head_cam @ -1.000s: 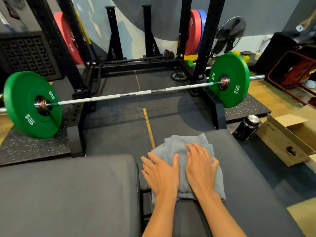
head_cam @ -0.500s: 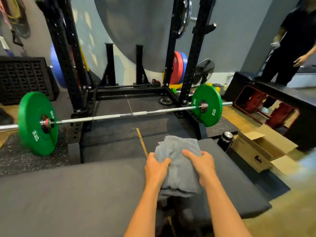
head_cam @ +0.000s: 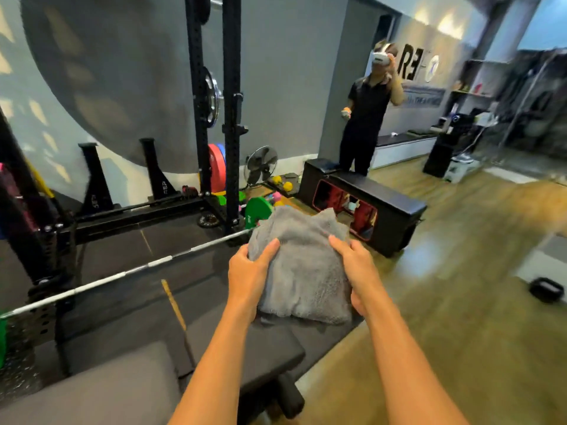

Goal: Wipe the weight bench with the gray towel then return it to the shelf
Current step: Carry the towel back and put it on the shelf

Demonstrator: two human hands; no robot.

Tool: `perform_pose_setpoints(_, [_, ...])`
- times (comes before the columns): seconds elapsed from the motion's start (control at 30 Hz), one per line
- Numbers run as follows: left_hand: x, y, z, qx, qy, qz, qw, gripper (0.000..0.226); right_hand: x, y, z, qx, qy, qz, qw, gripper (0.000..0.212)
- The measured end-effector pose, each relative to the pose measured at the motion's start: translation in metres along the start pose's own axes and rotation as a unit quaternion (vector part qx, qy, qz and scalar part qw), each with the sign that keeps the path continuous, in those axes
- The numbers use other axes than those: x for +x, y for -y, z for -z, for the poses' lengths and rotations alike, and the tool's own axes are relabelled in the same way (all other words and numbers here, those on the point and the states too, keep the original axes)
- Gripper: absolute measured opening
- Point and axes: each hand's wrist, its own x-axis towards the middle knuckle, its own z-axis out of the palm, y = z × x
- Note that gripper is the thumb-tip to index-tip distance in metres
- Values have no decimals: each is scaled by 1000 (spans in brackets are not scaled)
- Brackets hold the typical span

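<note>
Two hands hold the gray towel (head_cam: 302, 271) up, clear of the weight bench (head_cam: 129, 391).

We grip the bunched towel from both sides: our left hand (head_cam: 249, 276) pinches its left edge between thumb and curled fingers, and our right hand (head_cam: 357, 271) clamps its right edge, fingers wrapped behind. The bench pads lie below our forearms, the barbell (head_cam: 129, 271) beyond them, and a person in black (head_cam: 366, 118) stands across the room.

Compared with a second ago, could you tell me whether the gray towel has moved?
Yes. The gray towel has been lifted off the weight bench and is held above it by both hands.
</note>
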Motion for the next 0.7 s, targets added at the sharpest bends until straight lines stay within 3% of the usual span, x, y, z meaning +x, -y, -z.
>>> perform_pose_setpoints(0.27, [-56, -63, -201, -13, 133, -35, 990, 38, -15, 80, 204, 9, -175, 76, 982, 29])
perform_pose_setpoints(0.43, [-45, -59, -330, -42, 221, -4, 974, 31, 33, 92, 308, 12, -269, 108, 957, 67])
perform_pose_setpoints(0.7, [57, -49, -548, -46, 310, 14, 950, 33, 186, 119, 444, 19, -376, 108, 920, 52])
